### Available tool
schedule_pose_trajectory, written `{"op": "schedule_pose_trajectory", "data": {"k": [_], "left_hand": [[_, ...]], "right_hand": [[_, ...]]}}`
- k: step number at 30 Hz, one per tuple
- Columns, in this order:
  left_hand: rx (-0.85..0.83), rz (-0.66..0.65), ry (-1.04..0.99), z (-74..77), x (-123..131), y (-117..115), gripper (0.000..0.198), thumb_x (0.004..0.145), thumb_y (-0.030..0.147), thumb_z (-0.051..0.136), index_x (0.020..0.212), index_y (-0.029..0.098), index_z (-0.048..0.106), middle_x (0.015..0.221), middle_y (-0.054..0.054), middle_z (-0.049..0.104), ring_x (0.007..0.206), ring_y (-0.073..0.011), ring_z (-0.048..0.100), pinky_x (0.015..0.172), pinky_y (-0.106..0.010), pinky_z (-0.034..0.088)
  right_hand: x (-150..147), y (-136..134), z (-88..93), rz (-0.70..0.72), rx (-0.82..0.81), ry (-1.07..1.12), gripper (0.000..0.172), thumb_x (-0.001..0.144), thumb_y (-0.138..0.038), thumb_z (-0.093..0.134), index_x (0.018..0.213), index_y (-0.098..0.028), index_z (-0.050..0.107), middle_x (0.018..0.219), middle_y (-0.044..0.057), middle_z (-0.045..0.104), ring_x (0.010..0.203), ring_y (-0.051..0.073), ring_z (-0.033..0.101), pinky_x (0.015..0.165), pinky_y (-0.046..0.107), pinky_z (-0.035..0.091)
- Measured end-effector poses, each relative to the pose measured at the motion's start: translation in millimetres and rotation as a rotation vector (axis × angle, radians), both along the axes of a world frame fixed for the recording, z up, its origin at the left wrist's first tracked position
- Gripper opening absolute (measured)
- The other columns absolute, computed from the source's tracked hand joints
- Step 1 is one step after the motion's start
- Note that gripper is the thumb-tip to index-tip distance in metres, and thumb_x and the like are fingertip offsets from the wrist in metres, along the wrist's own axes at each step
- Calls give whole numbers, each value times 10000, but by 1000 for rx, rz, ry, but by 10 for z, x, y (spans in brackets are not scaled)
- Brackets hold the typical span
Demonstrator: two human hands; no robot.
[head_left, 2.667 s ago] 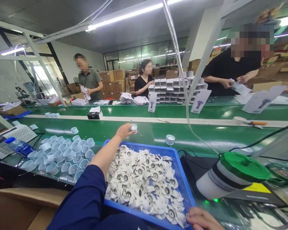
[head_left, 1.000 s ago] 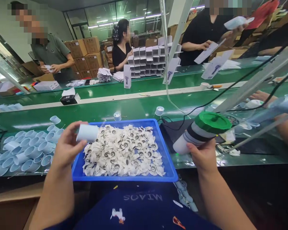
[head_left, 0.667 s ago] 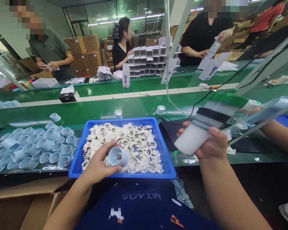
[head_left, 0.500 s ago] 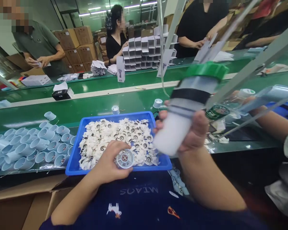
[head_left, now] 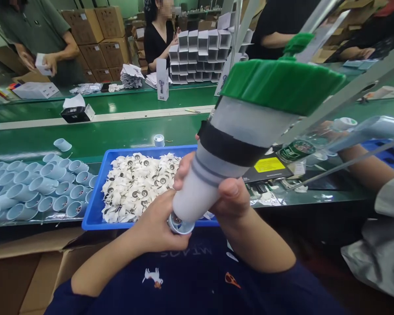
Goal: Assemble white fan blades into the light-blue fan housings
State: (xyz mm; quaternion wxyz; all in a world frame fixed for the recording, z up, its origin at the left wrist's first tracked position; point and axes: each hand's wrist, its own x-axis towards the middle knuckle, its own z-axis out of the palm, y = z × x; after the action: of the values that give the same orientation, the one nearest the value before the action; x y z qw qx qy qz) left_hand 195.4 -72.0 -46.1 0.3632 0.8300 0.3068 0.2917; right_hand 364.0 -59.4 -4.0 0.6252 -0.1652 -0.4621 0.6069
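Observation:
My right hand point(head_left: 228, 199) is wrapped round a large white dispenser tool point(head_left: 230, 144) with a black band and a wide green cap, tilted with its narrow tip pointing down. My left hand point(head_left: 157, 229) grips a small pale blue cylindrical housing point(head_left: 180, 225) just under that tip; tip and housing touch. Both hands are close to my chest, in front of a blue tray point(head_left: 92, 218) heaped with white fan impellers point(head_left: 134, 183).
Several pale blue housings point(head_left: 36, 188) lie in a pile left of the tray on the green conveyor point(head_left: 118, 131). A cardboard box point(head_left: 16, 271) sits at lower left. People work across the belt near stacked white cartons point(head_left: 200, 48). Another person's arm point(head_left: 364, 166) reaches in at right.
My left hand took a blue housing from the pile and brought it to my chest. My right hand lifted the dispenser off the bench and swung its tip down onto the housing.

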Motion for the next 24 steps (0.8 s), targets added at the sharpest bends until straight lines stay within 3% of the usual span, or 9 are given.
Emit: {"op": "schedule_pose_trajectory", "data": {"k": [6, 9, 13, 16, 20, 22, 24], "left_hand": [[-16, 1, 0, 1, 26, 14, 313, 632, 178, 690, 924, 219, 586, 989, -34, 636, 861, -218, 598, 766, -339, 514], [-100, -13, 35, 26, 49, 12, 407, 645, 193, 705, 1038, 225, 603, 1069, -48, 645, 926, -238, 624, 798, -350, 533], [-170, -13, 246, -42, -9, 123, 479, 675, 248, 746, 1137, 239, 618, 1112, -67, 666, 975, -271, 648, 841, -397, 544], [-209, 159, 224, -192, -320, 271, 440, 705, 284, 748, 1124, 243, 622, 1061, -54, 684, 896, -247, 673, 782, -378, 557], [-202, 518, -115, -387, -1035, 413, 475, 702, 376, 801, 1115, 225, 621, 1004, -47, 695, 792, -212, 681, 700, -332, 565], [-166, 663, -292, -430, -1324, 451, 509, 669, 394, 845, 1101, 230, 632, 1000, -44, 698, 833, -225, 681, 744, -348, 572], [-145, 741, -429, -434, -1463, 470, 485, 661, 398, 860, 1075, 263, 647, 964, -24, 697, 851, -236, 678, 780, -380, 579]], "right_hand": [[-20, 45, -18, -54, 18, -5, 468, 716, -595, 813, 922, -185, 721, 857, 55, 669, 696, 186, 658, 594, 302, 585], [-8, 98, 0, -57, -31, 22, 472, 709, -608, 819, 906, -193, 709, 870, 44, 671, 684, 176, 665, 564, 287, 590], [288, 106, -36, -208, -99, -10, 493, 667, -647, 831, 893, -232, 696, 867, 19, 674, 693, 176, 659, 581, 296, 598], [743, 54, -261, -473, -112, -96, 478, 645, -650, 846, 892, -274, 683, 865, 5, 673, 697, 181, 666, 599, 307, 606], [1256, -47, -748, -878, -131, -250, 533, 636, -568, 881, 976, -262, 606, 845, -2, 674, 589, 176, 663, 530, 310, 589], [1342, -141, -940, -1022, -64, -365, 617, 670, -490, 892, 1122, -270, 534, 980, 21, 670, 698, 190, 697, 648, 347, 605], [1304, -268, -1037, -1072, 39, -654, 576, 803, -464, 804, 1230, -257, 477, 1118, 81, 636, 933, 245, 696, 837, 440, 575]]}}
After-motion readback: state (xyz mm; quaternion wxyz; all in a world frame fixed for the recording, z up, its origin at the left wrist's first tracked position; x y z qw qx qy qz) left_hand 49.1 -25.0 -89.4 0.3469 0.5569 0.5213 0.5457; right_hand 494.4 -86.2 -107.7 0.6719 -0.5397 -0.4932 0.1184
